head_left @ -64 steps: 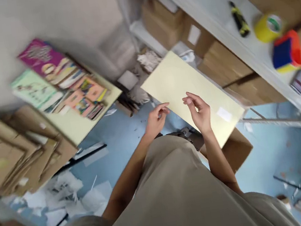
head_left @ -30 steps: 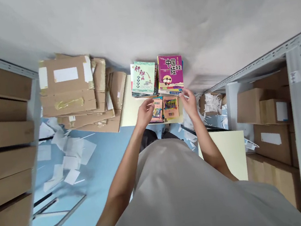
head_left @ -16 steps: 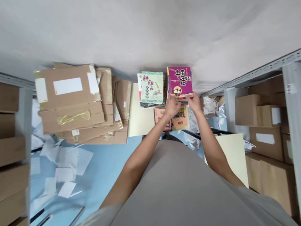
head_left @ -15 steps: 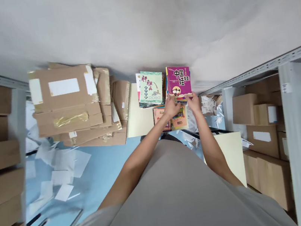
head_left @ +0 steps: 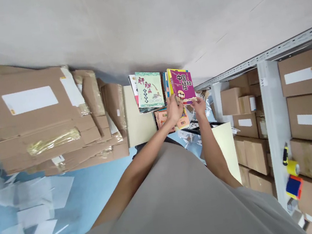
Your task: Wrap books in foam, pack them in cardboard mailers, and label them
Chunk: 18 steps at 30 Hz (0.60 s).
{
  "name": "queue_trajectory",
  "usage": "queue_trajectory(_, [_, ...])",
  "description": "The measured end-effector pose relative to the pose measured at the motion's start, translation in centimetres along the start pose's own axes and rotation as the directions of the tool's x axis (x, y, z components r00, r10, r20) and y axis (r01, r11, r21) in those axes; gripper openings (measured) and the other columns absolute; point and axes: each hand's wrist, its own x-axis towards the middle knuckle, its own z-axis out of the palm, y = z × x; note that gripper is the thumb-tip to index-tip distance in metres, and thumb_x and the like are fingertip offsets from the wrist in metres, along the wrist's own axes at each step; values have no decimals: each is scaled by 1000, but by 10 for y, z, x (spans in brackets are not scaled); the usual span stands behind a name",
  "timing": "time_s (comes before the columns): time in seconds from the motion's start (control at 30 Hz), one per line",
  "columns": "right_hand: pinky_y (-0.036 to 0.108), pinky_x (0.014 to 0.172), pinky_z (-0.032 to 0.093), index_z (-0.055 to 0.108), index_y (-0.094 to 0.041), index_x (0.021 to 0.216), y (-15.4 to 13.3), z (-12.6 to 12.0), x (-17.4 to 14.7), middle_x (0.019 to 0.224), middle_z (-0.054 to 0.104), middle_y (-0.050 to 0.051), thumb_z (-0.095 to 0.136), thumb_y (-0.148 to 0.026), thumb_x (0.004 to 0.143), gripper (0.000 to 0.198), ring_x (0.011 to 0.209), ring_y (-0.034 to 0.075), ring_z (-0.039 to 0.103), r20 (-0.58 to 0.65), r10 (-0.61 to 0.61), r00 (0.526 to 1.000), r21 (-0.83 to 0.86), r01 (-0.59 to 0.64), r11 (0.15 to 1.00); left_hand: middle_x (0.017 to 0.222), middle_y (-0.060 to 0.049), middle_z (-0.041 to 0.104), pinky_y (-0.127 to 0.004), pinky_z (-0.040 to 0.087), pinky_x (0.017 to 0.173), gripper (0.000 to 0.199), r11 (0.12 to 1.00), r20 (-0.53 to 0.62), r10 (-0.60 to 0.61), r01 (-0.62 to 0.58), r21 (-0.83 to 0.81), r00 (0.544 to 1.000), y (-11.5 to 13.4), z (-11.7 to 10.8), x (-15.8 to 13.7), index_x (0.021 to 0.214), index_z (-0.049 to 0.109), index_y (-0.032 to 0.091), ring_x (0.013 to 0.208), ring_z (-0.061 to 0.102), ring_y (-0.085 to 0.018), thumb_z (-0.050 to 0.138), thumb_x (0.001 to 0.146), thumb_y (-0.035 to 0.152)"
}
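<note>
A purple book [head_left: 189,90] with large Chinese lettering lies tilted over a yellow book [head_left: 169,76] in the right-hand pile. My left hand [head_left: 174,109] grips its lower left corner, fingers closed. At the lower right corner, my right hand [head_left: 199,106] pinches the same book's edge. Left of it, a pale green book [head_left: 149,88] tops another pile. Nearer my body are orange-pink books [head_left: 161,118], partly covered by my left hand and forearm.
Flattened cardboard boxes [head_left: 40,128] are heaped at the left of the cream tabletop [head_left: 140,129]. White papers [head_left: 38,212] litter the blue floor. Shelves of cartons [head_left: 309,109] stand at the right, with a cutter [head_left: 285,153] and yellow tape [head_left: 293,167] on the upright.
The view has swung to the right. The purple book has tilted and shifted off the pile's line, so more of the yellow book beneath shows. Both hands stay at its lower edge.
</note>
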Motion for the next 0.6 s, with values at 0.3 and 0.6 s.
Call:
queue_trajectory(0.3, [44,104,74,79,-24,116,-7,10,-23,123,91,10,80,-49,89,37,115,26,86,46,14,999,110,-19,994,125,-17,78,-59,60,126,10,994,21,54,-52,-99,998,-7,-19,13,113,71,24,130,74,-40,78,107,29])
queue_trajectory(0.6, [56,116,68,78,-21,108,-3,-4,35,110,91,12,76,-35,84,28,114,32,82,69,-80,994,-113,87,990,147,-30,72,-59,44,143,33,1000,120,-4,4,1,993,-30,12,50,122,73,15,163,58,-47,86,98,33])
